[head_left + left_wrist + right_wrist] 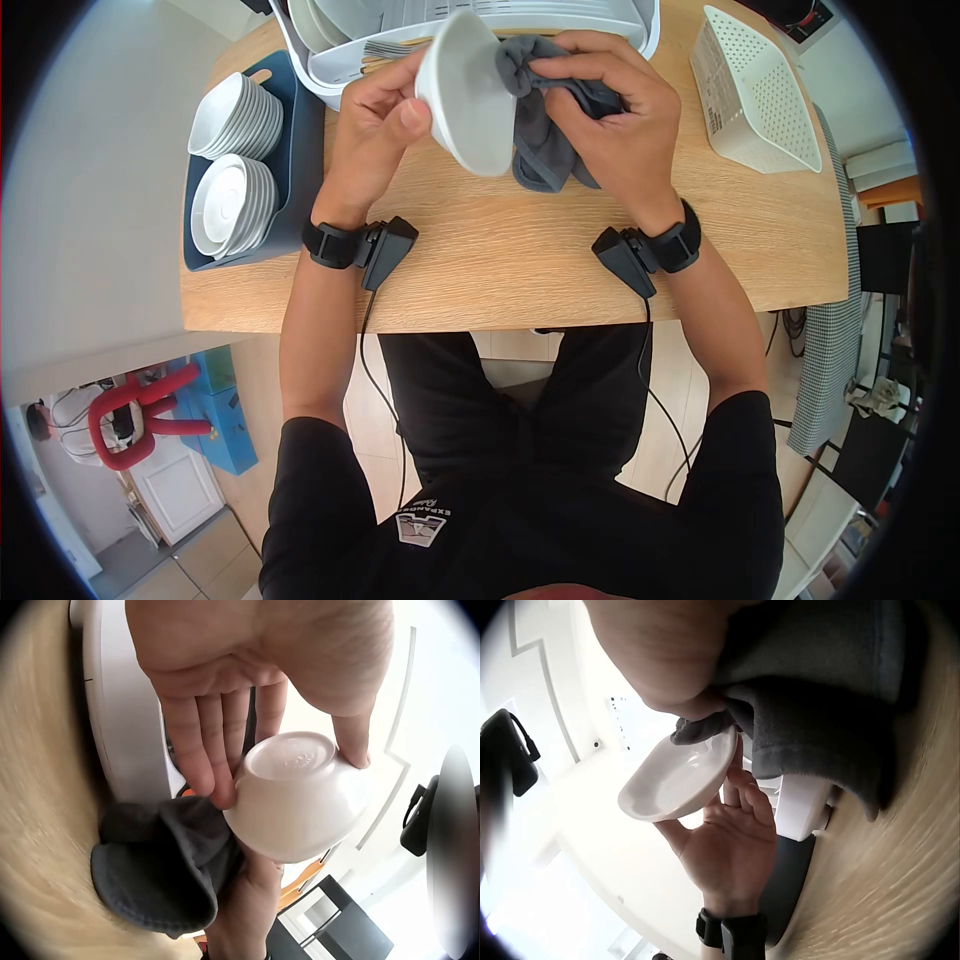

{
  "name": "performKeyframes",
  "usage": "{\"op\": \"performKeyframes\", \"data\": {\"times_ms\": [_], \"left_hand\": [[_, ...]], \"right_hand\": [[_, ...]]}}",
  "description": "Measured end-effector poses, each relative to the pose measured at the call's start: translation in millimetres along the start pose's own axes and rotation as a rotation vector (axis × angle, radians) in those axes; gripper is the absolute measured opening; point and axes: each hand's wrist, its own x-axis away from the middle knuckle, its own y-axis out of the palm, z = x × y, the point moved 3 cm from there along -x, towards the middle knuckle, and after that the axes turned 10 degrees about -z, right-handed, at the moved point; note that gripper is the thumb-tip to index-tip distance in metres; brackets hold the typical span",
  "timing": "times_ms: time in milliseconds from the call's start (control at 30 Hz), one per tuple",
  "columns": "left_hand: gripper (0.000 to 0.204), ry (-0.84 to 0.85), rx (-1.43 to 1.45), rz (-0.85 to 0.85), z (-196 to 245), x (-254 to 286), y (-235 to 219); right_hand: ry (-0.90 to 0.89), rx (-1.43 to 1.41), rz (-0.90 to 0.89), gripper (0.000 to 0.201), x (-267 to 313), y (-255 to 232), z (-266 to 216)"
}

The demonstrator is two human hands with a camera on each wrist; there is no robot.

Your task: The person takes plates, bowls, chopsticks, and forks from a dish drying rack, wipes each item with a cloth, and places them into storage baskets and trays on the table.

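A white bowl [468, 95] is tilted on its side above the wooden table, its inside turned toward the right hand. My left hand [378, 125] grips it from the outside, thumb on one side and fingers on the other; its foot ring shows in the left wrist view, where the bowl [300, 802] faces the palm. A dark grey cloth [545, 140] is bunched in my right hand [625, 120], pinched between thumb and fingers. Part of the cloth [705, 727] meets the bowl's rim in the right wrist view, while the rest hangs down.
A blue bin [295, 165] at the left holds two stacks of white bowls [235, 205]. Behind the hands stands a white dish rack [320, 75] with plates and forks [390, 48]. A perforated white basket [755, 100] is at the right.
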Motion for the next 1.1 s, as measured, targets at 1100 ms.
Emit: {"op": "performKeyframes", "data": {"times_ms": [1100], "left_hand": [[0.072,-0.026,0.241,0.041,21.1,-8.5,27.7]], "right_hand": [[0.108,0.019,-0.193,0.022,-0.7,6.3,-12.6]]}}
